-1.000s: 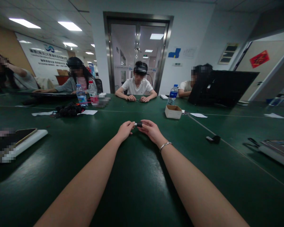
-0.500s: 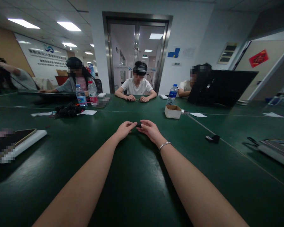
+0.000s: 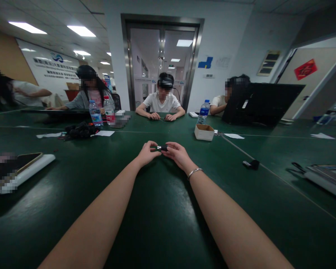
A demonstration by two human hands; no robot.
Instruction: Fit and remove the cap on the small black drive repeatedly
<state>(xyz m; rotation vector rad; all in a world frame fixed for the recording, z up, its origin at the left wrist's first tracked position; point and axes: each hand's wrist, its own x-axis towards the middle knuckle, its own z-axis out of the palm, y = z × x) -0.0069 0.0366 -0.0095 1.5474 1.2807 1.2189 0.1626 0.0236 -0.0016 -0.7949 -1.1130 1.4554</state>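
Note:
Thumb and fingers of my right hand [image 3: 178, 152] pinch a small black USB stick [image 3: 164, 148] above the table, its silver metal end pointing left. My left hand [image 3: 148, 154] is open, with its thumb and forefinger parted on either side of that metal end. Whether either fingertip touches the metal, I cannot tell. A silver bracelet [image 3: 194, 172] circles my right wrist.
On the green table [image 3: 162, 209] stand a small open box [image 3: 204, 133] and a water bottle [image 3: 204, 113]. A small black item with a silver end [image 3: 251, 164] lies right. Phones [image 3: 22, 168] lie left, near black cables [image 3: 80, 130]. Several people sit opposite.
My left fingers have parted from the USB stick's left end, and its silver metal end now shows. My right hand keeps its hold. At far left, a person has lowered an arm.

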